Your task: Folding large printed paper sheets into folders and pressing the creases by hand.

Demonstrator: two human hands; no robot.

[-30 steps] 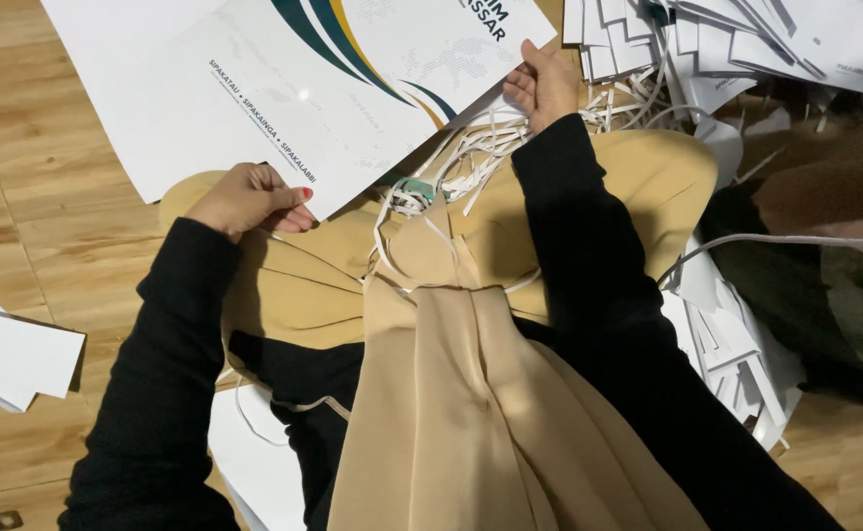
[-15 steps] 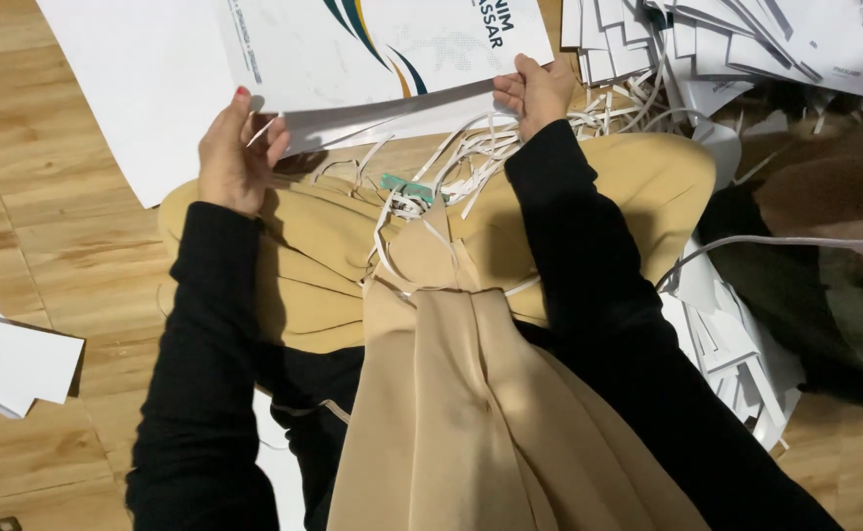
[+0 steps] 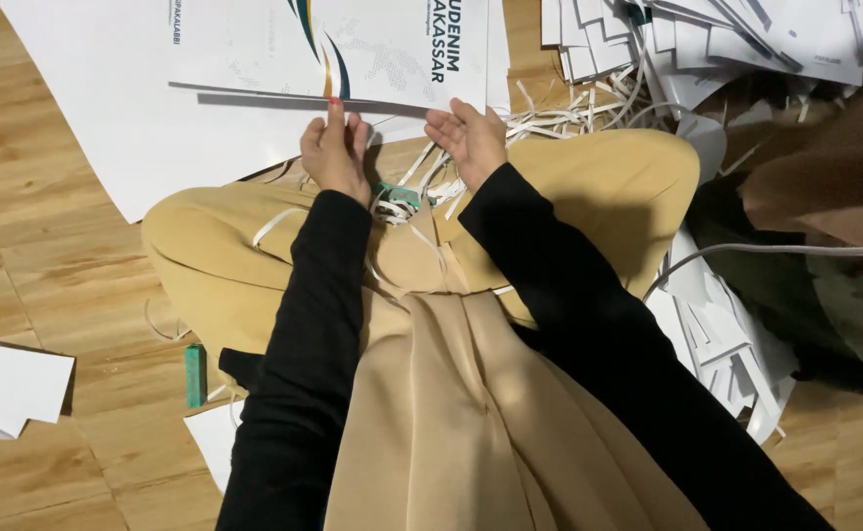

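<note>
I sit cross-legged on a wooden floor in tan trousers and black sleeves. A folded white printed sheet (image 3: pixel 353 49) with blue and gold curved stripes lies flat in front of my knees. My left hand (image 3: pixel 335 152) rests its fingertips on the sheet's near edge. My right hand (image 3: pixel 469 138) touches the same edge a little to the right, fingers spread. Neither hand grips anything. Thin white paper strips (image 3: pixel 431 192) lie in my lap between my wrists, with a small teal object (image 3: pixel 400 194) among them.
A larger white sheet (image 3: pixel 107 118) lies under the folded one. Stacks of cut white paper (image 3: pixel 707 39) sit at the upper right, more (image 3: pixel 726 344) beside my right knee. A teal cutter (image 3: pixel 195 376) lies on the floor left. White sheets (image 3: pixel 8 383) sit at the left edge.
The sheet that both hands held up by its ends now lies folded flat on the floor. Both hands have come together at its near edge.
</note>
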